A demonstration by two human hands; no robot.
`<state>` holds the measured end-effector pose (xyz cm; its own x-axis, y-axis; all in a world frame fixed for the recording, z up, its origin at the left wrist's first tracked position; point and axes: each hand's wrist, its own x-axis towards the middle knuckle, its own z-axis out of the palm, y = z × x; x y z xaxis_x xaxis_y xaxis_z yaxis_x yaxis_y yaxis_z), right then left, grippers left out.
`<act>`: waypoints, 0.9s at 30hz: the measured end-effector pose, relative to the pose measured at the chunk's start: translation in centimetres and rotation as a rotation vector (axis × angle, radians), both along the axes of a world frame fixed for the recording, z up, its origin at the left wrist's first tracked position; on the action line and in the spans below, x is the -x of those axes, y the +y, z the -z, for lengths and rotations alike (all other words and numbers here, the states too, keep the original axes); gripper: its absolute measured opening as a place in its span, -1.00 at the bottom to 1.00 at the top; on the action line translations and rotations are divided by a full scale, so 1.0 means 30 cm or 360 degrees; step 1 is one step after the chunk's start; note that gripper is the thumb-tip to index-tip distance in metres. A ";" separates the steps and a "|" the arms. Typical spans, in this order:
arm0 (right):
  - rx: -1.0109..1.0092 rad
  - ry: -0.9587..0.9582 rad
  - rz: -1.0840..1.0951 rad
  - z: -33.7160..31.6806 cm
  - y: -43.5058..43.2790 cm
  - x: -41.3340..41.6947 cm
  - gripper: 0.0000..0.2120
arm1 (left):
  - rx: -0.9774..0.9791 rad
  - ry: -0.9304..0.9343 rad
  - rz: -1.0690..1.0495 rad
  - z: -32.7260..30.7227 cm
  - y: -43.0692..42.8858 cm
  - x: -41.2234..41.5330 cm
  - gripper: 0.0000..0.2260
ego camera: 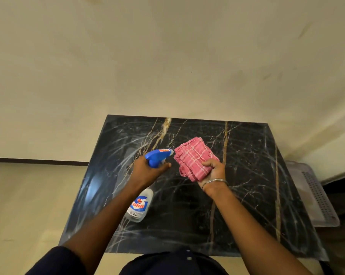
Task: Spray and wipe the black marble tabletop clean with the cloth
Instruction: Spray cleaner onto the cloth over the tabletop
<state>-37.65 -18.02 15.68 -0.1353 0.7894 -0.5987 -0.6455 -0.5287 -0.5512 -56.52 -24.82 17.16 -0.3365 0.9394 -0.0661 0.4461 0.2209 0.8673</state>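
One black marble surface with gold veins shows pale swirled streaks nearly edge to edge. Above its middle, a clear plastic spray bottle with a blue trigger head is held at the neck by the curled left hand. A folded pink checked cloth sits just beside the nozzle, clutched in the right hand. Likely slip: spray soaks the cloth, not the stone, so the streaks only smear.

Wore dark navy short-sleeved top. Left sleeve ended above elbow, forearms bare. Thin silver bangle at wrist of right hand. Pale button on top's front.
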 end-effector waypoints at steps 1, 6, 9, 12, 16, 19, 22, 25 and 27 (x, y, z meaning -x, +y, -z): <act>-0.0015 0.0021 -0.0020 -0.006 -0.001 0.001 -0.64 | -0.0018 0.0003 -0.0022 -0.004 0.001 -0.017 -0.78; -0.0008 0.0032 -0.0080 -0.010 -0.003 0.005 -0.51 | -0.0046 0.0110 -0.0156 0.016 0.010 -0.050 -0.76; -0.0009 0.0008 -0.0155 -0.002 -0.002 -0.002 -0.53 | -0.0087 0.0117 -0.0250 0.020 0.008 -0.051 -0.76; -0.0002 -0.0014 -0.0174 0.002 0.009 -0.009 -0.55 | -0.0098 0.0097 -0.0293 0.003 -0.001 -0.054 -0.81; 0.0029 -0.0013 -0.0190 -0.004 0.018 0.001 -0.56 | -0.0125 0.0116 -0.0256 -0.007 -0.018 -0.047 -0.86; 0.0031 -0.0037 -0.0201 -0.011 0.028 0.010 -0.47 | -0.0145 0.0116 -0.0235 -0.009 -0.011 -0.045 -0.87; 0.0030 -0.0050 -0.0191 -0.008 0.041 0.030 -0.45 | -0.0172 0.0097 -0.0243 -0.013 0.011 -0.024 -0.87; 0.0029 -0.0038 -0.0185 -0.007 0.050 0.060 -0.59 | -0.0186 0.0079 -0.0257 -0.024 0.025 0.019 -0.84; 0.0035 -0.0036 -0.0187 -0.013 0.053 0.079 -0.61 | -0.0200 0.0133 -0.0220 -0.025 0.028 0.041 -0.79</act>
<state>-40.03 -16.44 16.07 -0.2126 0.7556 -0.6196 -0.5659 -0.6121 -0.5523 -57.75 -23.99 17.91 -0.4623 0.8829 0.0824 0.4905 0.1772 0.8532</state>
